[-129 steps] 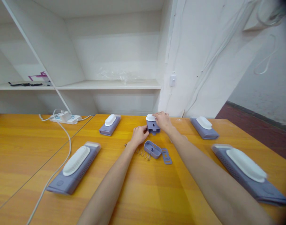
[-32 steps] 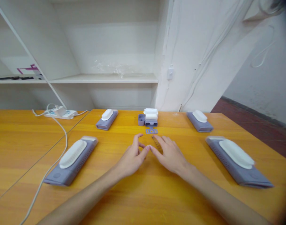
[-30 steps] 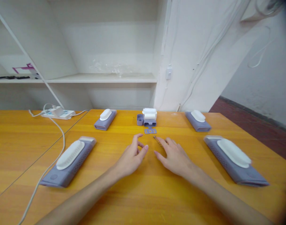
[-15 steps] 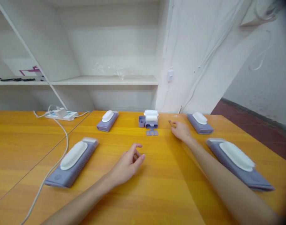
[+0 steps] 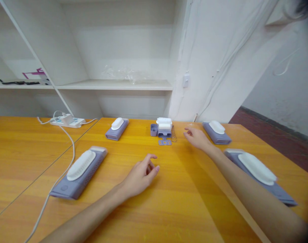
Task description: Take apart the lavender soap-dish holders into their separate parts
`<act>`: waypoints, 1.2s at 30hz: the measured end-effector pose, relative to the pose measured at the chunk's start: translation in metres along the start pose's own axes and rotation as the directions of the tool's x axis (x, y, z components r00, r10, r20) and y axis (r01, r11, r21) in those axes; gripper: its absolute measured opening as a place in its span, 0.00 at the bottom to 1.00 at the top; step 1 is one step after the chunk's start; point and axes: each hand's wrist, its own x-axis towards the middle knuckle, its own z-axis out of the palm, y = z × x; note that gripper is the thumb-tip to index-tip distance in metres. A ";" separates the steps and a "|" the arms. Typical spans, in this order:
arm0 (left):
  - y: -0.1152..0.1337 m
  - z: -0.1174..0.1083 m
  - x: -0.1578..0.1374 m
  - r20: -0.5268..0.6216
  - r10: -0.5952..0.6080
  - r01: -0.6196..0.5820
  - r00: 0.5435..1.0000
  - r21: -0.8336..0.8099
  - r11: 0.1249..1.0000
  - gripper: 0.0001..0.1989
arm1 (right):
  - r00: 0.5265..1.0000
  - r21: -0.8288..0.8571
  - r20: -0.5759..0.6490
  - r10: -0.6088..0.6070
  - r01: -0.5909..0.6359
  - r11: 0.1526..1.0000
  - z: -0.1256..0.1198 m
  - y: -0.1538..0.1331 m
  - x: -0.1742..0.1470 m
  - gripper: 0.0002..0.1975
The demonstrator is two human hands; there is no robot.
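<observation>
Over the middle of the wooden table, my left hand (image 5: 141,175) holds nothing, its thumb and curled forefinger apart. My right hand (image 5: 195,137) is farther back with its fingers apart and nothing in them. To its left a thin coil spring (image 5: 174,134) stands or lies beside a cluster of parts; which, I cannot tell. That cluster has white rounded pieces (image 5: 164,123), a small purple cup (image 5: 154,130), a purple holder (image 5: 164,134) and a flat purple plate with cut-outs (image 5: 164,142).
Purple cases with white oval tops lie at back left (image 5: 117,129), front left (image 5: 79,173), back right (image 5: 217,132) and front right (image 5: 260,175). A power strip (image 5: 68,120) trails a white cable (image 5: 73,152) down the left side. White shelves (image 5: 113,85) stand behind.
My right hand has let go of the spring, which now sits right of the purple and white parts. The view has shifted slightly; my left hand keeps its pose.
</observation>
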 end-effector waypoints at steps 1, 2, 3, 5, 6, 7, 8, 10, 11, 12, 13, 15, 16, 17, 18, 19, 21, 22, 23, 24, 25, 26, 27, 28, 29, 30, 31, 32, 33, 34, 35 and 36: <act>0.000 0.001 0.000 0.001 0.003 -0.003 1.000 0.011 1.000 0.15 | 0.999 0.006 0.025 -0.024 0.024 1.000 0.002 0.001 0.000 0.22; -0.001 0.001 0.000 0.002 0.005 -0.005 1.000 0.020 1.000 0.15 | 0.998 0.011 0.047 -0.048 0.047 0.999 0.006 0.000 0.000 0.23; -0.001 0.002 0.000 0.002 0.007 -0.007 1.000 0.026 1.000 0.15 | 0.996 0.015 0.064 -0.067 0.067 0.998 0.010 -0.002 0.001 0.24; -0.002 0.002 -0.002 0.005 0.006 -0.006 1.000 0.028 1.000 0.15 | 0.992 0.018 0.086 -0.089 0.088 0.996 0.018 -0.008 0.002 0.26; -0.002 0.002 -0.002 0.005 0.004 -0.004 1.000 0.025 1.000 0.14 | 0.992 0.018 0.090 -0.091 0.090 0.996 0.022 -0.011 0.003 0.25; -0.002 0.002 -0.003 0.004 0.000 0.000 1.000 0.022 1.000 0.14 | 0.992 0.017 0.092 -0.089 0.088 0.996 0.025 -0.014 0.003 0.24; -0.002 0.001 -0.003 0.003 -0.004 0.003 1.000 0.018 1.000 0.14 | 0.992 0.016 0.090 -0.084 0.083 0.996 0.028 -0.017 0.004 0.23; -0.002 0.001 -0.003 0.005 -0.012 0.012 1.000 0.015 1.000 0.14 | 0.994 0.013 0.080 -0.068 0.067 0.998 0.032 -0.020 0.006 0.21; -0.001 0.001 -0.003 0.006 -0.015 0.015 1.000 0.016 1.000 0.14 | 0.996 0.009 0.074 -0.058 0.057 0.998 0.033 -0.021 0.007 0.20; -0.001 0.001 -0.003 0.007 -0.017 0.017 1.000 0.017 1.000 0.14 | 0.997 0.005 0.068 -0.048 0.048 0.999 0.034 -0.021 0.008 0.20; -0.001 0.001 -0.003 0.008 -0.018 0.018 1.000 0.020 1.000 0.14 | 0.997 -0.001 0.062 -0.041 0.041 0.999 0.035 -0.021 0.009 0.20; 0.000 0.000 -0.003 0.006 -0.015 0.015 1.000 0.023 1.000 0.14 | 0.998 -0.013 0.052 -0.037 0.037 0.999 0.034 -0.022 0.009 0.20; -0.001 0.000 -0.003 0.006 -0.013 0.013 1.000 0.021 1.000 0.13 | 0.998 -0.017 0.047 -0.040 0.041 0.999 0.033 -0.022 0.008 0.20; -0.001 0.000 -0.003 0.007 -0.010 0.010 1.000 0.018 1.000 0.13 | 0.998 -0.021 0.043 -0.046 0.047 0.999 0.031 -0.023 0.006 0.21; -0.001 0.000 -0.004 0.007 -0.008 0.008 1.000 0.014 1.000 0.13 | 0.998 -0.022 0.039 -0.052 0.053 0.998 0.028 -0.024 0.003 0.21; -0.002 0.000 -0.004 0.006 -0.007 0.007 1.000 0.011 1.000 0.14 | 0.997 -0.025 0.031 -0.065 0.066 0.998 0.024 -0.024 -0.003 0.21; -0.003 -0.001 -0.006 0.001 -0.008 0.008 1.000 0.010 1.000 0.14 | 0.991 -0.050 -0.003 -0.132 0.132 0.990 0.013 -0.024 -0.021 0.21; -0.003 -0.001 -0.006 0.000 -0.009 0.009 1.000 0.009 1.000 0.14 | 0.981 -0.082 -0.031 -0.192 0.189 0.979 0.006 -0.024 -0.033 0.20; -0.003 -0.001 -0.007 -0.001 -0.008 0.008 1.000 0.008 1.000 0.14 | 0.963 -0.127 -0.059 -0.264 0.255 0.959 -0.001 -0.022 -0.046 0.19; -0.003 -0.001 -0.007 0.000 -0.007 0.007 1.000 0.005 1.000 0.14 | 0.944 -0.178 -0.081 -0.318 0.300 0.937 -0.009 -0.019 -0.061 0.19; -0.003 -0.002 -0.008 0.001 -0.005 0.005 1.000 0.002 1.000 0.14 | 0.931 -0.232 -0.101 -0.350 0.320 0.919 -0.017 -0.015 -0.076 0.19; -0.003 -0.002 -0.009 0.003 -0.002 0.002 1.000 -0.001 1.000 0.14 | 0.925 -0.286 -0.116 -0.362 0.318 0.904 -0.025 -0.009 -0.090 0.18; -0.002 -0.001 -0.009 0.003 0.001 -0.001 1.000 -0.004 1.000 0.14 | 0.927 -0.350 -0.137 -0.348 0.284 0.893 -0.034 -0.001 -0.103 0.19; -0.002 -0.001 -0.009 0.003 0.005 -0.005 1.000 -0.005 1.000 0.14 | 0.940 -0.419 -0.174 -0.293 0.199 0.886 -0.042 0.010 -0.116 0.21; -0.001 -0.001 -0.010 0.002 0.009 -0.008 1.000 -0.005 1.000 0.14 | 0.955 -0.479 -0.220 -0.199 0.072 0.875 -0.049 0.022 -0.127 0.25; -0.001 -0.001 -0.010 0.001 0.013 -0.013 1.000 -0.003 1.000 0.14 | 0.964 -0.516 -0.252 -0.080 -0.064 0.854 -0.056 0.037 -0.136 0.30; 0.000 -0.001 -0.010 -0.002 0.017 -0.017 1.000 0.000 1.000 0.14 | 0.963 -0.529 -0.264 0.054 -0.191 0.827 -0.062 0.052 -0.144 0.34; 0.000 -0.001 -0.009 -0.004 0.021 -0.021 1.000 0.004 1.000 0.14 | 0.961 -0.526 -0.216 0.175 -0.265 0.808 -0.067 0.066 -0.151 0.35; 0.001 -0.001 -0.009 -0.005 0.023 -0.023 1.000 0.010 1.000 0.14 | 0.955 -0.517 -0.135 0.262 -0.294 0.804 -0.070 0.078 -0.157 0.32; 0.002 0.000 -0.009 -0.006 0.026 -0.026 1.000 0.017 1.000 0.13 | 0.950 -0.519 -0.067 0.306 -0.295 0.802 -0.073 0.087 -0.161 0.29; 0.003 0.001 -0.008 -0.010 0.029 -0.029 1.000 0.025 0.999 0.13 | 0.952 -0.532 -0.029 0.303 -0.272 0.802 -0.074 0.092 -0.165 0.26; 0.003 0.002 -0.007 -0.013 0.034 -0.033 0.999 0.034 0.999 0.14 | 0.963 -0.549 -0.011 0.268 -0.229 0.804 -0.074 0.092 -0.168 0.24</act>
